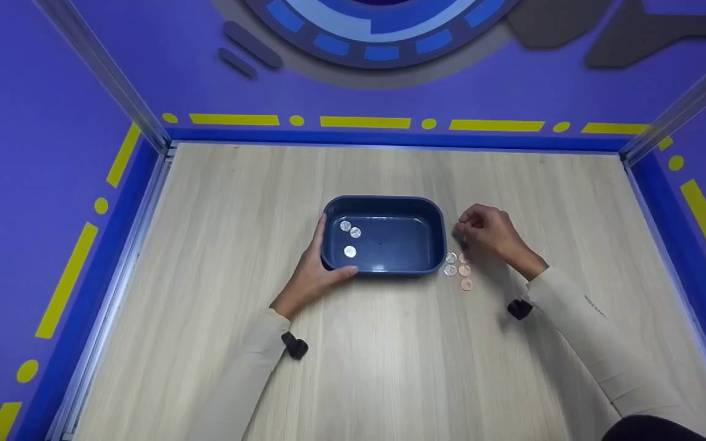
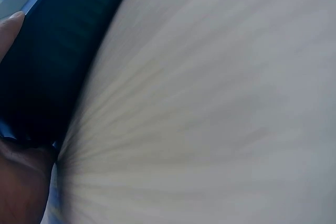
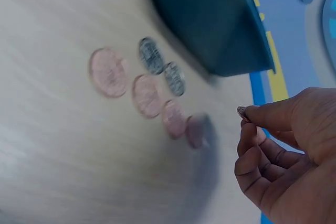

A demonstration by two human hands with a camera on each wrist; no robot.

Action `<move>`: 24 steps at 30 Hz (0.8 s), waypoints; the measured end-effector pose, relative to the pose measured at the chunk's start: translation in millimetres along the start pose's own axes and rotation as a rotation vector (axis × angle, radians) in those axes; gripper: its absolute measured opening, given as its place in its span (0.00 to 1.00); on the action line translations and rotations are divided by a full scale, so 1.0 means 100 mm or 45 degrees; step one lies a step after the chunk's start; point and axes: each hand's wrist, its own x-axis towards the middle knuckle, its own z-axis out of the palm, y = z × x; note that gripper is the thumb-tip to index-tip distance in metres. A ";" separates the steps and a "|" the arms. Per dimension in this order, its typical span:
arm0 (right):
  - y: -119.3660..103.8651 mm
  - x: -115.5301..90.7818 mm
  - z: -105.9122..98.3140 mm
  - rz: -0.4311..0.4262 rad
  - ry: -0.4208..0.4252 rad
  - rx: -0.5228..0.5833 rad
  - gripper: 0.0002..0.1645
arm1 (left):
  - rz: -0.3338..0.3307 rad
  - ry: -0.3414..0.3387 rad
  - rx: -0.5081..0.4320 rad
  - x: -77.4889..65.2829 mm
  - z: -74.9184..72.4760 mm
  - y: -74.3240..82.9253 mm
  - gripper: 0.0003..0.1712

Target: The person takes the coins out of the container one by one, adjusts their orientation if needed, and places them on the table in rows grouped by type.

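Note:
A dark blue rectangular plastic tub stands on the table, with three silver coins lying in its left part. My left hand grips the tub's left end, thumb on the front rim and fingers along the side wall. Just off the tub's right end, my right hand pinches a small coin between thumb and forefinger, above the table. Beside the tub lie two silver coins and a row of several copper coins, partly under the right hand in the head view.
The light wood table is bounded by blue-purple walls with yellow dashes and metal rails along the edges. A small black camera sits on each wrist. A dark rounded object shows at the lower right edge.

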 end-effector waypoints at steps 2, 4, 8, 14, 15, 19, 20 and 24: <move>0.05 -0.01 0.02 0.012 -0.014 0.011 0.03 | 0.000 0.001 -0.004 0.00 0.00 0.00 0.78; 0.10 -0.01 0.04 0.024 -0.029 0.026 0.02 | 0.000 0.000 -0.002 0.00 0.00 0.00 0.78; 0.16 -0.02 0.07 0.048 -0.041 0.034 0.03 | 0.005 -0.004 0.005 -0.01 -0.01 0.01 0.79; 0.21 -0.03 0.10 0.079 -0.017 -0.005 0.04 | 0.012 -0.005 0.014 -0.01 -0.01 0.01 0.79; 0.21 -0.03 0.11 0.082 -0.011 -0.014 0.04 | 0.011 -0.006 0.017 -0.01 -0.01 0.01 0.79; 0.23 -0.03 0.12 0.059 0.009 -0.055 0.03 | 0.010 -0.004 0.021 -0.01 -0.01 0.01 0.79; 0.23 -0.03 0.13 0.045 0.010 -0.069 0.03 | 0.008 -0.003 0.023 -0.01 -0.01 0.01 0.79; 0.24 -0.02 0.13 -0.025 0.005 -0.119 0.03 | 0.001 0.001 0.017 -0.01 0.00 0.01 0.78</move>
